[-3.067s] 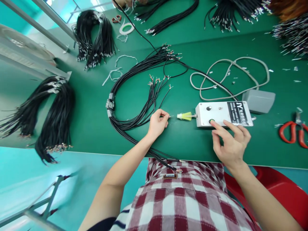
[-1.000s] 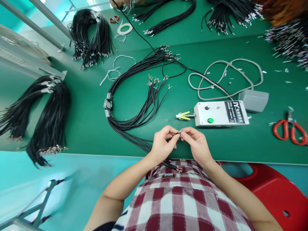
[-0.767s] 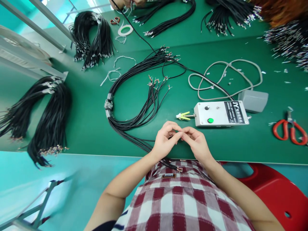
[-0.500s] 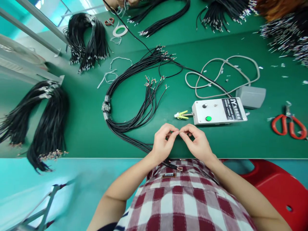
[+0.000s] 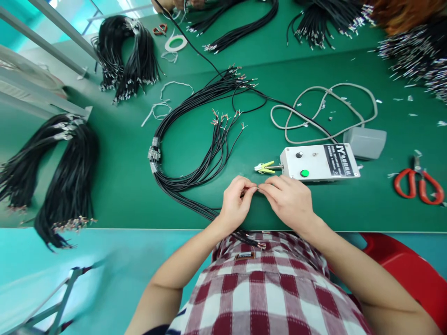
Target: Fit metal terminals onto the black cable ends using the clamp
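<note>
My left hand (image 5: 236,204) is closed in a pinch on the end of a thin black cable, most of which its fingers cover. Fingertip to fingertip with it, my right hand (image 5: 289,199) pinches the fine wire tip, a tiny end showing between them. From the curved bundle of black cables (image 5: 185,182), several strands run beneath my left wrist, and their stripped ends (image 5: 260,245) rest at the apron. Just beyond my right hand lies a white control box (image 5: 319,162) with a green button and a yellow-green clip (image 5: 266,167) on its shaft.
Red-handled cutters (image 5: 419,184) lie at right, near a grey adapter (image 5: 365,142) and looped grey cord (image 5: 296,139). More cable bundles (image 5: 68,177) hang over the left edge. At the back are a tape roll (image 5: 175,43), small scissors (image 5: 159,30) and another person's hands (image 5: 190,3).
My right hand has turned so its back faces up more, its fingers now stretched toward the left fingertips. My left hand has barely moved. The view has shifted slightly.
</note>
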The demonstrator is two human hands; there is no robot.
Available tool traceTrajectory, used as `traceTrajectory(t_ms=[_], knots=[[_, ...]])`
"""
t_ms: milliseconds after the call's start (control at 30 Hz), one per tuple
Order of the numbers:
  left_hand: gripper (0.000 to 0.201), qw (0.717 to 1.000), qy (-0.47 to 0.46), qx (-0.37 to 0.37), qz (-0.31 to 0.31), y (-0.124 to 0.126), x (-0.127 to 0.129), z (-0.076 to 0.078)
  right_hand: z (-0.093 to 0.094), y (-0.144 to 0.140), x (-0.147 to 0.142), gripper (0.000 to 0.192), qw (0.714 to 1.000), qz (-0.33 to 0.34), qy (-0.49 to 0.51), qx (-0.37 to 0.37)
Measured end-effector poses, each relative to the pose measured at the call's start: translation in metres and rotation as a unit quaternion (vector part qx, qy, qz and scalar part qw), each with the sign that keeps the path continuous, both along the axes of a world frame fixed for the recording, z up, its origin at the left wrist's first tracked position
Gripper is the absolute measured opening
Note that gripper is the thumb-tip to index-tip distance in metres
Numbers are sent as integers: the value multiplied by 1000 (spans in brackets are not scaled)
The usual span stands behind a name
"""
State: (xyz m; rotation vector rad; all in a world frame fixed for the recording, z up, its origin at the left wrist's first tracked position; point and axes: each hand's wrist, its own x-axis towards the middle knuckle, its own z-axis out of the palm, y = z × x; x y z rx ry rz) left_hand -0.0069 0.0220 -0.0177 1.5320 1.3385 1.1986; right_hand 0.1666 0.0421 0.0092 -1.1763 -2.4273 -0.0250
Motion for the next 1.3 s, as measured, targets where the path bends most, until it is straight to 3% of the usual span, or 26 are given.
traceTrajectory(t_ms=[100,167,367,567,733,867,1033,1133,1300], knots=[[10,1000,-15,-19,17,9,-2,-1,4,16,5,11,999,-25,-35,26],[11,996,-62,-60,25,18,-3,-3,4,28,7,18,996,-44,-74,26],[20,981,-145,-130,24,42,-3,-14,-6,52,5,15,986,-48,-159,10],[16,986,-117,-116,31,53,1,-25,-6,58,6,23,992,-44,-121,-19],[15,993,-58,-96,35,57,4,-25,-5,57,3,21,992,-52,-105,-51],[14,995,-39,-88,31,57,5,-22,1,50,7,13,992,-50,-113,-22],[14,993,-43,-100,39,56,4,-23,4,18,48,26,995,-91,3,42],[14,993,-38,-105,37,56,4,-24,-7,-5,73,16,984,-153,56,70],[12,995,-16,-96,34,57,2,-21,-35,-23,82,12,985,-143,76,66]])
